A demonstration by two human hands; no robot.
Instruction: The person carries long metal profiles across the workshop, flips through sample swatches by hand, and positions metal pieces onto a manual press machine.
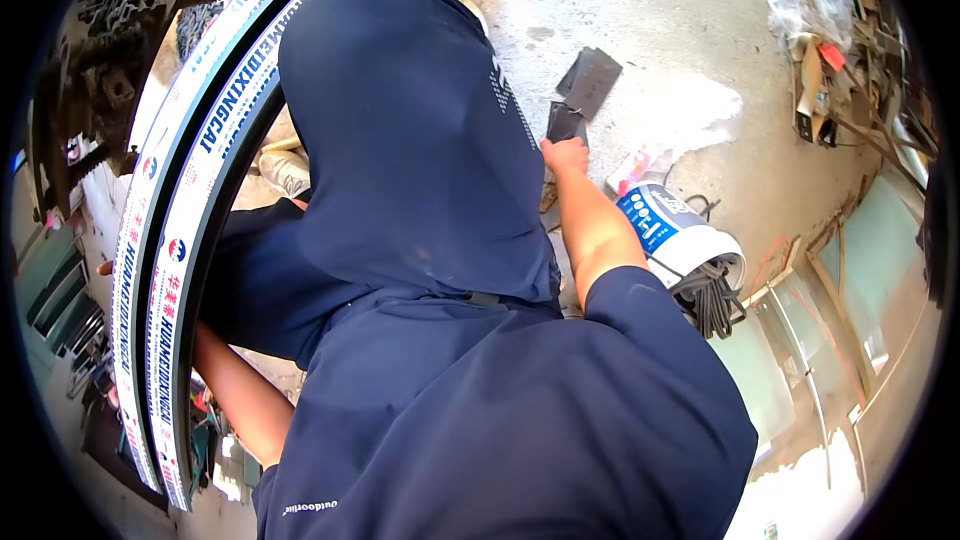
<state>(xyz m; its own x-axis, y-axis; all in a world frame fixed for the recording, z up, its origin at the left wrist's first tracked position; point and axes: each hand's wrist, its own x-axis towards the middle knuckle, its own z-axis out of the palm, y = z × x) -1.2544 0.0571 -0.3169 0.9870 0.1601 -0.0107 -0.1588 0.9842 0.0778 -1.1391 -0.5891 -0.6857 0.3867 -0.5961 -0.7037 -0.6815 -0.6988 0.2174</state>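
Note:
My right hand [567, 155] reaches down toward the floor beside my right knee, its fingers closed at the near end of a dark grey flat piece [567, 122]. Another dark flat piece [590, 80] lies just beyond, touching or overlapping the first. On my left, two long curved-looking profiles, a nearer one [195, 230] and an outer one [140, 215], carry white printed protective film. My left forearm [235, 390] passes behind them. Only a small bit of my left hand [105, 267] shows past their outer edge; its fingers are mostly hidden.
A white and blue bucket [690, 230] lies tilted to the right, with coiled grey cord [710, 295] at its mouth. Clear plastic film [700, 110] is beside it. Scrap strips [825, 80] pile up at the far right, near glass panels [870, 260]. Dark machinery [110, 50] stands at upper left.

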